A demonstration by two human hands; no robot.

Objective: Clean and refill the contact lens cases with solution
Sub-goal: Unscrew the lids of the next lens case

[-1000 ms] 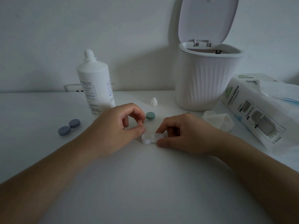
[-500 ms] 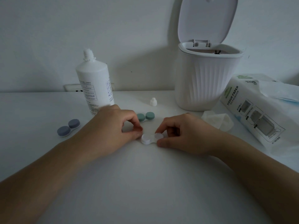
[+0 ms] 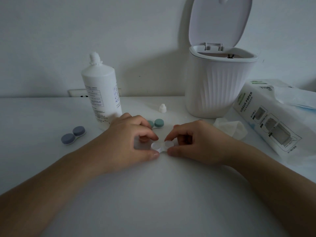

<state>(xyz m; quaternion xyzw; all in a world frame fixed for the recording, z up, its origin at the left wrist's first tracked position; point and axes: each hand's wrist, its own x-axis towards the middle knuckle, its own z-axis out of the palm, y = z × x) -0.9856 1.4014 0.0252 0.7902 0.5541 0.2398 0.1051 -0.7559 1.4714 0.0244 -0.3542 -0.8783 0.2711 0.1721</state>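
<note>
Both hands, left hand (image 3: 130, 142) and right hand (image 3: 193, 144), pinch the capped white lens case (image 3: 161, 146) at the table's (image 3: 162, 194) centre. Solution bottle (image 3: 101, 94) stands uncapped; refilling seems nearly finished.

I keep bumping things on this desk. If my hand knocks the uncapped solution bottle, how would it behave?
The solution bottle stands tall on a narrow base, so a high knock would probably tip it. Its cap lies on the table, so it could spill. Its smooth round body would likely roll.

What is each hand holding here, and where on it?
Both hold the white lens case: left hand pinches its left cap, right hand its right cap.
</note>
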